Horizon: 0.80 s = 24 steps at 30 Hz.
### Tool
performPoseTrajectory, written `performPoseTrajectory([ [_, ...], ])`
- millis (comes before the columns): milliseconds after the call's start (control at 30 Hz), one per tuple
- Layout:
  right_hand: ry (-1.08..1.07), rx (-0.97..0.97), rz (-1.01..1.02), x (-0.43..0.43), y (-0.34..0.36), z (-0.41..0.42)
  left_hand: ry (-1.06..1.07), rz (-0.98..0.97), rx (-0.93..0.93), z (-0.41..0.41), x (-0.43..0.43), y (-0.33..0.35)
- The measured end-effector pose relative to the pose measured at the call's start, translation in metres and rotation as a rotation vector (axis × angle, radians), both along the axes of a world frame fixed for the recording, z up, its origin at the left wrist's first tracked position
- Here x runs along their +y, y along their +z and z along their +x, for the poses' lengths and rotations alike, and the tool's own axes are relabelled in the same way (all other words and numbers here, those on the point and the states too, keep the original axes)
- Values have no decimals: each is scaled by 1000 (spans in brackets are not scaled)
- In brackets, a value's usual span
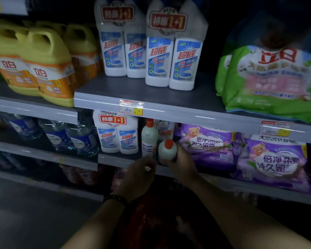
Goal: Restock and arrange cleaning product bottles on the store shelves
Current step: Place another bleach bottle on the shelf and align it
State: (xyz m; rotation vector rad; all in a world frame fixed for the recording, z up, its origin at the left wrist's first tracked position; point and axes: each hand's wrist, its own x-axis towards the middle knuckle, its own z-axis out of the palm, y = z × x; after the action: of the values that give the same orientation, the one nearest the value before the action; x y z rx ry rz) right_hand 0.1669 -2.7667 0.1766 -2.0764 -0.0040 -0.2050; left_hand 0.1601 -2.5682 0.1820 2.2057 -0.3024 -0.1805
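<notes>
Restocking is proceeding, not complete. The right hand is gripping a red-capped bottle, tilted just right of the upright bottle and not yet standing. The left hand is hovering at that upright bottle's base, fingers curled; whether they are holding anything cannot be told.

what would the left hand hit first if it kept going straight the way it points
Most likely the upright red-capped bottle just ahead of the left hand, beside the tilted bottle the right hand grips; whether they already touch is unclear.
</notes>
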Motion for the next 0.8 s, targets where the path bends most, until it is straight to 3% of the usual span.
performPoseTrajectory([
  [233,24,-5,22,-7,63,-46,11,-241,60,-32,9,48],
  [467,25,-106,-1,-26,166,-94,-67,-207,-155,-77,-22,140],
  [633,-2,-149,10,-41,239,-122,-84,-402,-181,-106,-56,201],
  [800,7,-193,32,-61,311,-143,-130,-445,-250,-117,-77,263],
])
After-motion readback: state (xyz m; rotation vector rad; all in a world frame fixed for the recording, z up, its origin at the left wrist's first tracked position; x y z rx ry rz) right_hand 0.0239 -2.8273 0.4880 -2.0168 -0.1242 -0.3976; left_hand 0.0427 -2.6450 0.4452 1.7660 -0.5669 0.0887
